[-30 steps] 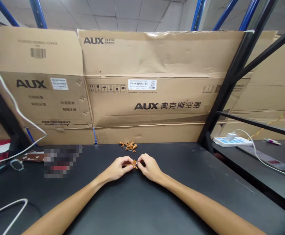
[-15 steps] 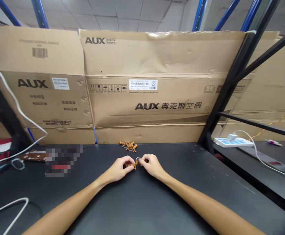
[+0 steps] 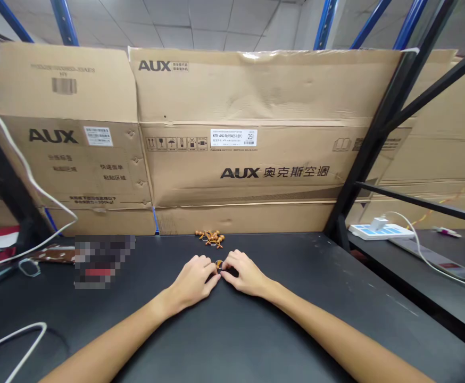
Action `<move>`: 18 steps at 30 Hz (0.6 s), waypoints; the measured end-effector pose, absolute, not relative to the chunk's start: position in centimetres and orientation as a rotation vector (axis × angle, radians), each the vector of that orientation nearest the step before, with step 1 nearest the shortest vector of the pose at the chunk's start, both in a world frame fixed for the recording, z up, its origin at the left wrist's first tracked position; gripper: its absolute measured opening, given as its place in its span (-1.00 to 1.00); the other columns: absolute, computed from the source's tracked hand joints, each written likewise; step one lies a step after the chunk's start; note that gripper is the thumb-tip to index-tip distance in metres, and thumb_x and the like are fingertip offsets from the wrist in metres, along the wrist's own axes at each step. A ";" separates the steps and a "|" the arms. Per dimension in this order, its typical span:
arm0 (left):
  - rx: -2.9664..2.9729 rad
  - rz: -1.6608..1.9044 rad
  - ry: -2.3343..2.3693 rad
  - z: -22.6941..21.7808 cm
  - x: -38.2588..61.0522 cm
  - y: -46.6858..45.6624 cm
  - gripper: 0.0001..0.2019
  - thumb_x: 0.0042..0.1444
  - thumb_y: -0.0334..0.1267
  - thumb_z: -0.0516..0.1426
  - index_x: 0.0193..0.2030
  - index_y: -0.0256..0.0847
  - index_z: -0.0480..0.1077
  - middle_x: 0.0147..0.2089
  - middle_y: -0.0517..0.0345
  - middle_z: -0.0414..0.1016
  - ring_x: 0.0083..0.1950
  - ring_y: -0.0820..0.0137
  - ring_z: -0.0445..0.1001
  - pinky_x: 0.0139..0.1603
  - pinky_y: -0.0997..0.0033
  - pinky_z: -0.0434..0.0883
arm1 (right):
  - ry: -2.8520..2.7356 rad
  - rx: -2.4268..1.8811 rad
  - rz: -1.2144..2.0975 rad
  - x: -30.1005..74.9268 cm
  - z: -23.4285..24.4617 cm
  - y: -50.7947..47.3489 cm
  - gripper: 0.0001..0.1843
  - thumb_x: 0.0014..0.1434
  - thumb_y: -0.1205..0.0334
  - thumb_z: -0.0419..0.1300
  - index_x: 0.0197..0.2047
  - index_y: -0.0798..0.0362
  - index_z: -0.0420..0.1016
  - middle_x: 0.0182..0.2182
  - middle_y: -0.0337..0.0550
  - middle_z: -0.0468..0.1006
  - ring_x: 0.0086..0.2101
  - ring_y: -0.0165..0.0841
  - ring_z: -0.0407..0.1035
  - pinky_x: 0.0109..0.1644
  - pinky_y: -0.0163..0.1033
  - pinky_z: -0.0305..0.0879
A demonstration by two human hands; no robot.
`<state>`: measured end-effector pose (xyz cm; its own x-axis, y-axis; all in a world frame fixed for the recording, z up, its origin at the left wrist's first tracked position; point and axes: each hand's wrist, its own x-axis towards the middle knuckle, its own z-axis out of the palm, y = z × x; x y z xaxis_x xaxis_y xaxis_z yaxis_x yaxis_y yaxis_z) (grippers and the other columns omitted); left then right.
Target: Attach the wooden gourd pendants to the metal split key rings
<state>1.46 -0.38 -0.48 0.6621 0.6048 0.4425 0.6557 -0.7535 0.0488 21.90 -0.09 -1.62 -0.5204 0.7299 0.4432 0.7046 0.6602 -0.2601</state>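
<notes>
Both my hands meet over the black tabletop around a small keychain [image 3: 218,264], an orange-brown charm on a metal ring. My left hand [image 3: 194,280] pinches it from the left with bent fingers, thumb tip close to the ring. From the other side, my right hand [image 3: 243,273] grips it between thumb and fingertips. The fingers cover most of the charm, so its shape is hard to make out. Just beyond my hands lies a pile of similar orange-brown beaded pieces [image 3: 209,238] with thin rings.
Large cardboard sheets [image 3: 272,186] stand along the table's back edge. At left lie a brown patterned pouch [image 3: 55,254], a blurred-out item [image 3: 100,263] and white cables [image 3: 28,340]. A black rack post [image 3: 370,149] rises at right, near a white power strip [image 3: 381,232].
My hands have come closer together and turned over the keychain. The ring now sits between both sets of fingertips, and less of the charm shows. The pile behind is unmoved.
</notes>
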 end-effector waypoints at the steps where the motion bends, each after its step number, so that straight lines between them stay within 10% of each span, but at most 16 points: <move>1: -2.723 -0.661 -1.106 -0.6 1.5 -0.4 -0.78 0.25 -0.16 0.01 -0.21 -0.19 0.43 -0.22 0.04 0.46 -0.19 0.26 0.40 -0.13 0.23 0.32 | -2.370 -1.118 0.060 22.0 -1.6 -0.1 -0.76 0.24 0.12 0.08 -0.13 0.04 0.48 -0.14 -0.07 0.52 -0.11 -0.25 0.34 0.00 -0.13 0.22; 6: -2.684 -0.644 -1.298 -1.3 0.8 0.6 -0.59 0.23 0.00 0.01 0.07 -0.23 0.37 0.09 -0.09 0.40 0.11 0.12 0.33 0.08 0.10 0.30 | -2.442 -1.277 0.163 22.3 -1.4 0.1 -0.40 0.28 -0.13 -0.05 0.25 0.05 0.24 0.25 -0.01 0.20 0.24 -0.11 0.03 0.27 0.05 -0.03; 18: -2.770 -0.637 -1.213 -1.3 0.1 1.1 -0.57 0.25 -0.02 -0.02 0.10 -0.25 0.35 0.14 -0.10 0.37 0.18 0.14 0.30 0.16 0.09 0.28 | -2.500 -1.235 0.199 23.0 -1.3 0.6 -0.33 0.25 -0.18 -0.03 0.27 0.06 0.21 0.27 -0.01 0.15 0.26 -0.10 -0.01 0.31 0.04 -0.06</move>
<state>0.06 1.13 -1.26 0.6072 0.6926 0.3894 0.7138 -0.6907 0.1154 23.01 0.62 -1.32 -0.5619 0.7908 0.2426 0.7424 0.6115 -0.2738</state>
